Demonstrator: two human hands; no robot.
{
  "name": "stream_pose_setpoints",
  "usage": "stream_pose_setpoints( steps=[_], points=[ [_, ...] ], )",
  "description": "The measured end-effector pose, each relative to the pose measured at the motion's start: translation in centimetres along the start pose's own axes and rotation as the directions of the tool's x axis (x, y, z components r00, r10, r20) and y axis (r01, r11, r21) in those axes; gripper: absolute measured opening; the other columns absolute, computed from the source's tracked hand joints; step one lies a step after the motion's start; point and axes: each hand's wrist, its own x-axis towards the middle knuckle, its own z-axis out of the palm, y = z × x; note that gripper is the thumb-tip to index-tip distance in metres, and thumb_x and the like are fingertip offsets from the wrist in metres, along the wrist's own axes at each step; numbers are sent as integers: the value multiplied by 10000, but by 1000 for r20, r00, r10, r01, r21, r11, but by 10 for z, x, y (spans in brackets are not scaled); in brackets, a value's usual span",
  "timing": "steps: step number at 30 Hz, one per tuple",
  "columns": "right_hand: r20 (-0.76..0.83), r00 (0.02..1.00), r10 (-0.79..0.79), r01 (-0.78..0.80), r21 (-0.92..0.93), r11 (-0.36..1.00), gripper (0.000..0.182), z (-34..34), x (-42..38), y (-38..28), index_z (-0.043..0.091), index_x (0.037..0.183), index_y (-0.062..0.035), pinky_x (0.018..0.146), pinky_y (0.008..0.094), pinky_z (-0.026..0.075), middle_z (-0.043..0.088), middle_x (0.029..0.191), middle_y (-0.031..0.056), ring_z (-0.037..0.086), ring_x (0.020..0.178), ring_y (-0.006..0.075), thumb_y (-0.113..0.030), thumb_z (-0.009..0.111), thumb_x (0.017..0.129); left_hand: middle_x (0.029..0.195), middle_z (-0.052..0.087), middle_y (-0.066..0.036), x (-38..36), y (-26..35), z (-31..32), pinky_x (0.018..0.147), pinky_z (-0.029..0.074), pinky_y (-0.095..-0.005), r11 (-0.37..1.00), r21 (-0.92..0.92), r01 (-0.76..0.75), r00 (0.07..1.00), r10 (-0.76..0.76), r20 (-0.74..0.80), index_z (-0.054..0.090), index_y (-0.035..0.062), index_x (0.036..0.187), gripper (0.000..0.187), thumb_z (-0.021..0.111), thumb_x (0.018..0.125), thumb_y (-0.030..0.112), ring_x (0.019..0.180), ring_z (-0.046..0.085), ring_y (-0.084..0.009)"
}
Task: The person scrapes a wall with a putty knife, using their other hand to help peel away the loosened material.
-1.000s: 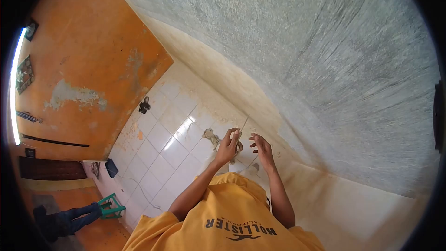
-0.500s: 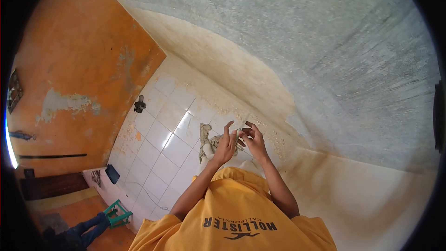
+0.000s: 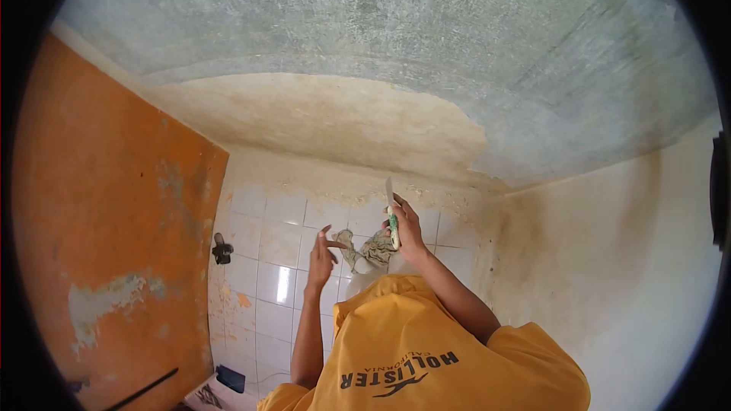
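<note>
Gripping scraper (image 3: pixel 394 221), right hand (image 3: pixel 409 232) (blade (image 3: pixel 389 192) pointing away from shirt (image 3: pixel 464 342)) | left hand (image 3: pixel 323 259) loosely spread | open gap between

Yellow shirt (image 3: pixel 457 335) of the camera wearer: dark capitals HOLLISTER (image 3: pixel 400 371) across the chest, smaller CALIFORNIA (image 3: pixel 397 362) alongside, both upside down in view. Dark bird-like emblem (image 3: pixel 401 387) beside the larger word, on the same cloth.

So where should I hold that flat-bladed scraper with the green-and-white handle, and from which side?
Probably the handle, from the side nearest the yellow shirt: the thin, pale blade points away from there. The right hand holds that end.
</note>
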Motion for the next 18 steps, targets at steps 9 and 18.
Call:
stream_pose_setpoints(
  steps=[9,18],
  points=[
    [-83,993,-79,89,120,989,453,16,53,-2,536,1429,-58,545,229,429,659,1050,67,543,663,87,-202,611,1007,965,752,-102,56,23,-24,496,434,-229,1000,-19,-17,1000,17,-9,497,45,1473,687,236,1108,565,596,546,-112],
    [40,990,-136,120,279,953,477,75,107,-42,491,1479,-56,580,244,443,657,1069,94,524,665,85,-138,541,1012,1007,750,-104,99,70,-50,539,454,-218,995,96,-39,999,41,-18,529,36,1438,663,289,1107,558,633,576,-92]
  ],
)
